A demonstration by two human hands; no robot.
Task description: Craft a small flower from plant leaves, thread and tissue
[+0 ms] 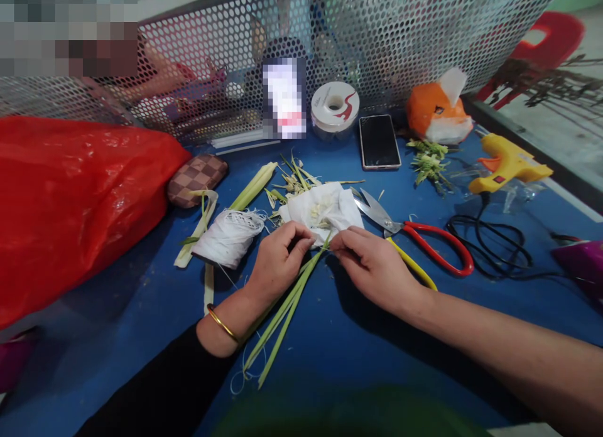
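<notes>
A few long green strips or stems (pixel 294 297) lie slantwise, their upper ends meeting between my two hands. My left hand (pixel 282 255), a gold bangle at its wrist, pinches thumb to forefinger on a fine white thread beside the stem tips. My right hand (pixel 370 261) is closed in a pinch just right of the tips, on the same thread. Loose thread loops lie by the stems' lower ends. A spool of white thread (pixel 228 239) lies left of my left hand. Right behind the fingertips sits a crumpled white tissue (pixel 342 205) with pale scraps on it.
Red-handled scissors (pixel 440 242) and a yellow-handled tool (pixel 414 267) lie right. Behind stand a ribbon roll (pixel 335 107), a dark phone (pixel 379 142), an orange tissue pack (pixel 436 117) and a yellow glue gun (pixel 509 164). A red bag (pixel 85 205) fills the left. Metal mesh (pixel 377 41) borders the back.
</notes>
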